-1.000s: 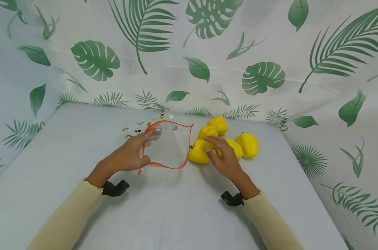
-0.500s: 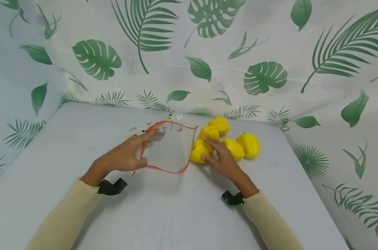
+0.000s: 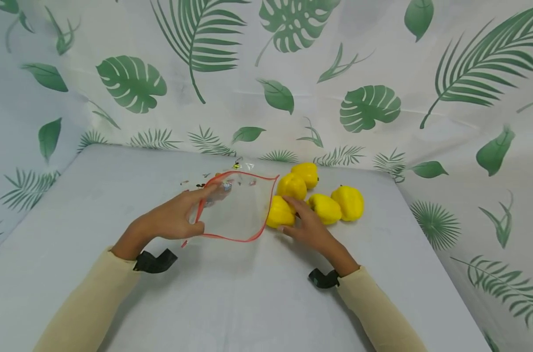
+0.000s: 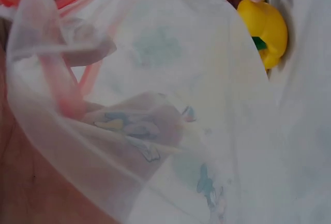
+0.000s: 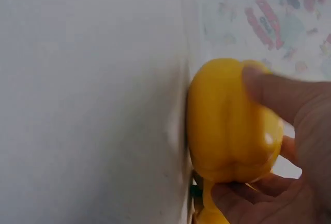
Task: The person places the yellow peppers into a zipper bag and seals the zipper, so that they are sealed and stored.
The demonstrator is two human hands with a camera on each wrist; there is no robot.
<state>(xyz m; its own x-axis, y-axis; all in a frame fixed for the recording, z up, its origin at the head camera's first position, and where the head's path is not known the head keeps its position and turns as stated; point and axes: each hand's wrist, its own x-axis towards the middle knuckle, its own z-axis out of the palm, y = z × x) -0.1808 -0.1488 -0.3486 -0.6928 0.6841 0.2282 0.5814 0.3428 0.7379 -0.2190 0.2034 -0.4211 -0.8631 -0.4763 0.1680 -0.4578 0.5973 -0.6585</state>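
Right grip [image 3: 311, 227] clasps a glossy yellow pepper [image 5: 227, 120]; left grip [image 3: 171, 215], spread, touches a clear, red-edged bag [image 3: 237, 210].

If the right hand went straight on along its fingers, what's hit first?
The right hand would first push the yellow pepper in its grip; beyond that, probably the red-rimmed bag, though depth there is unclear.

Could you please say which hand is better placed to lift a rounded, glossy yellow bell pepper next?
Likely the right hand: it holds one yellow pepper, while the left hand spreads the mouth of the red-rimmed, clear plastic bag.
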